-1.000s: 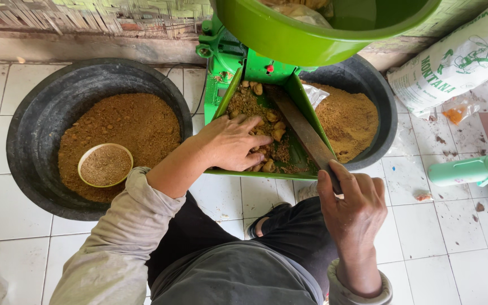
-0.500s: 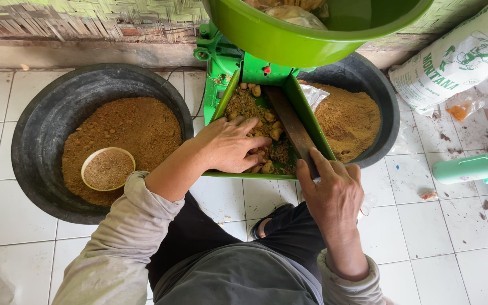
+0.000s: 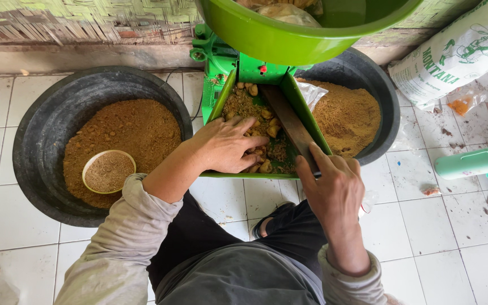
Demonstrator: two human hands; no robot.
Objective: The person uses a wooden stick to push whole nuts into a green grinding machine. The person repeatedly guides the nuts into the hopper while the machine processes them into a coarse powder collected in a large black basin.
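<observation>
The green bowl [image 3: 289, 34] is being cut off at twelve o'clock. The stick's [image 3: 289, 124] lower end is being hidden by the right hand [image 3: 334, 192]. The sack [image 3: 458, 51] is being cropped at two o'clock.

The person wears a light grey top with long sleeves. The left sleeve [image 3: 125, 237] is pushed up, so the lower arm is bare. It has soft folds and looks a bit dusty. The right sleeve [image 3: 348, 285] ends in a wide cuff near the wrist. The left hand [image 3: 227, 146] and the right hand [image 3: 334, 189] are bare, with no gloves and no rings that can be seen. The trousers [image 3: 210, 248] are dark, almost black. One foot [image 3: 266, 226] peeks out between the legs in a dark sandal.
</observation>
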